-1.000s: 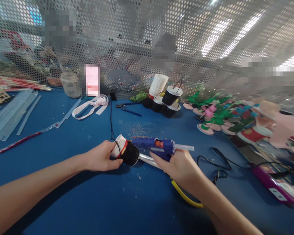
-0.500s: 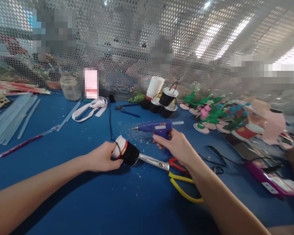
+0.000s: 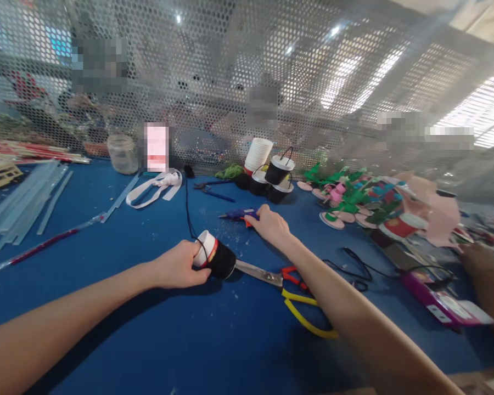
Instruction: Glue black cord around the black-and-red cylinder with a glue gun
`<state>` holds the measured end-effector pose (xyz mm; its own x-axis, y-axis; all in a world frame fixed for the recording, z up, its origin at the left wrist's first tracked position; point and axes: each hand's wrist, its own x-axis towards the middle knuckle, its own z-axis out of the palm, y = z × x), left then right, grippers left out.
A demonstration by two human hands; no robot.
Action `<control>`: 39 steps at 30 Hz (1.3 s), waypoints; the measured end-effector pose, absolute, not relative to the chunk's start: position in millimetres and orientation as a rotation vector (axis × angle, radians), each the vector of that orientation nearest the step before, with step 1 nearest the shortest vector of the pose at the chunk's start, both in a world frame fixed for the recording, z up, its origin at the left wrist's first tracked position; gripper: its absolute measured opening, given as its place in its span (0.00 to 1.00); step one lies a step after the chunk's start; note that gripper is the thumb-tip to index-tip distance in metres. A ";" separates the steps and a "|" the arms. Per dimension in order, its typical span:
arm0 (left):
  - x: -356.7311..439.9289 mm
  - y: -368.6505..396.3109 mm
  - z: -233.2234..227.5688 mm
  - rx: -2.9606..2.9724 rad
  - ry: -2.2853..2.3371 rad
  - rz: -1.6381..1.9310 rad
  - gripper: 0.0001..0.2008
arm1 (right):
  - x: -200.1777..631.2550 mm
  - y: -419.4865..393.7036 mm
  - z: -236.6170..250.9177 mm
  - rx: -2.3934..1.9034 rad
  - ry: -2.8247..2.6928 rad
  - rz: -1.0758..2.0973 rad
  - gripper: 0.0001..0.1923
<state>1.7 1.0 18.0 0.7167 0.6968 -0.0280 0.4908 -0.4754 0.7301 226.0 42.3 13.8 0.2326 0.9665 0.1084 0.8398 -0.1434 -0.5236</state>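
My left hand (image 3: 181,266) is closed round the open end of a paper cup (image 3: 216,257), which lies tilted on its side. Black cord wraps the cup's lower part, and a loose strand (image 3: 187,206) runs from its rim back to a small black ball. A blue glue gun (image 3: 237,213) lies low over the table with my right hand (image 3: 274,225) wrapped over its body; the nozzle points left. Scissors (image 3: 261,272) with one red and one yellow handle lie beside the cup, their tips by its base, partly under my right forearm.
Black-wrapped cups (image 3: 278,170) and stacked white cups (image 3: 258,155) stand at the back. White ribbon (image 3: 154,189), pliers (image 3: 214,189) and glue sticks (image 3: 24,203) lie leftward. Paper flowers (image 3: 346,200), a purple power strip (image 3: 432,302) and another person's hand (image 3: 483,266) are on the right.
My right hand has moved away from me and slightly left, lowering the glue gun toward the table and covering more of it. My left hand still holds the cup in nearly the same place.
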 end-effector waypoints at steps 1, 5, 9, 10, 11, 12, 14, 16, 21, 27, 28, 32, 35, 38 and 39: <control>1.6 0.7 18.1 2.175 0.895 0.350 0.06 | 219.7 38.6 20.2 -1.993 -1.691 0.303 0.11; 2.3 -0.8 18.8 2.181 0.968 0.330 0.08 | 179.6 17.7 49.0 -1.435 -2.075 0.381 0.12; 3.4 -1.3 18.3 2.228 0.930 0.374 0.07 | 140.6 4.1 62.5 -1.256 -2.359 0.528 0.14; 3.4 -1.2 18.0 2.240 0.904 0.390 0.07 | 135.3 3.3 63.0 -1.267 -2.385 0.571 0.13; 3.3 -1.0 17.7 2.245 0.892 0.396 0.06 | 132.3 3.2 62.7 -1.274 -2.381 0.613 0.12; 3.0 -0.7 17.3 2.242 0.898 0.391 0.06 | 131.3 3.4 62.0 -1.272 -2.350 0.647 0.10; 2.0 0.0 16.8 2.212 0.930 0.361 0.07 | 134.1 3.2 60.0 -1.262 -2.213 0.687 0.08; 1.0 0.6 16.3 2.159 0.951 0.352 0.07 | 140.6 0.6 58.1 -1.247 -2.050 0.711 0.07; 0.3 1.9 14.8 1.978 0.852 0.380 0.05 | 158.2 -13.6 53.8 -1.239 -1.807 0.873 0.05; 1.8 1.8 16.5 1.844 0.800 0.372 0.09 | 171.0 -18.5 44.9 -1.266 -1.636 0.954 0.05; 2.1 1.8 17.2 1.845 0.805 0.368 0.09 | 172.3 -17.8 43.3 -1.270 -1.627 0.940 0.05; 2.7 2.0 18.9 1.875 0.807 0.352 0.09 | 176.0 -14.4 38.8 -1.298 -1.635 0.862 0.07; 2.6 2.4 19.1 1.916 0.810 0.349 0.10 | 177.5 -13.8 37.5 -1.303 -1.640 0.816 0.08; 2.3 2.7 20.2 1.961 0.830 0.351 0.10 | 177.9 -14.7 37.9 -1.296 -1.633 0.802 0.07; 2.3 2.6 21.0 1.975 0.839 0.350 0.10 | 177.8 -15.0 38.2 -1.295 -1.632 0.797 0.07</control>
